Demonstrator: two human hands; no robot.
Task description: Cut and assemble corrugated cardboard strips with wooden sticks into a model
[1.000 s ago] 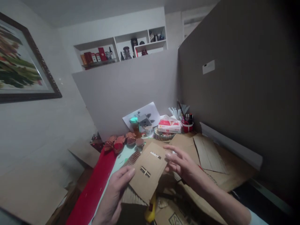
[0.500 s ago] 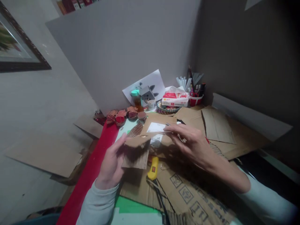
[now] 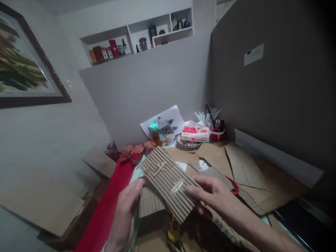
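I hold a corrugated cardboard panel [image 3: 168,182] up over the table, ribbed side toward me, with two small window cut-outs crossed by thin sticks. My left hand [image 3: 126,213] grips its lower left edge from below. My right hand [image 3: 207,192] pinches its right edge with thumb and fingers. A second ribbed cardboard piece [image 3: 148,201] shows just behind and below the panel.
Flat cardboard sheets [image 3: 241,168] cover the table to the right. A red strip [image 3: 110,203] runs along the left edge. At the back stand a tissue pack [image 3: 195,134], a red cup of tools [image 3: 217,133], a jar [image 3: 154,130] and small red cardboard pieces [image 3: 133,152]. A yellow tool [image 3: 173,227] lies below.
The panel has been turned over: its smooth side faced me a second ago, then it was edge-on, and now the ribbed side faces me. The camera tilted down, then back up.
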